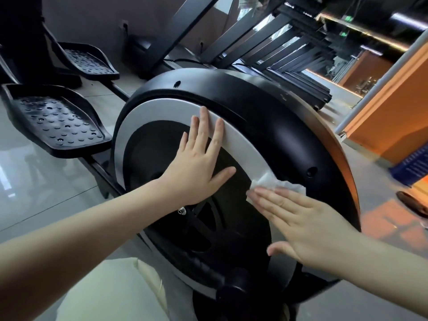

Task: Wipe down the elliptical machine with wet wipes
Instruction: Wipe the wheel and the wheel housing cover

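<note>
Head view: a wet wipe (280, 185) is pressed against the silver ring (162, 107) of the elliptical machine (266, 105) by the flat, straight fingers of the right hand (308, 225). The left hand (199, 158), fingers spread, is laid flat higher on the ring. The ring's arc is seen curving up and left from the wipe, and the next stroke is judged likely to be made along it.

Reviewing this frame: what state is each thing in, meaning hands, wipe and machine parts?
Left hand: flat, fingers spread, resting on the white ring.
Right hand: flat, fingers straight, pressing the wipe.
Wipe: crumpled, partly under the right fingers, lying across the ring and black housing.
Near pedal: untouched.
Far pedal: untouched.
</note>
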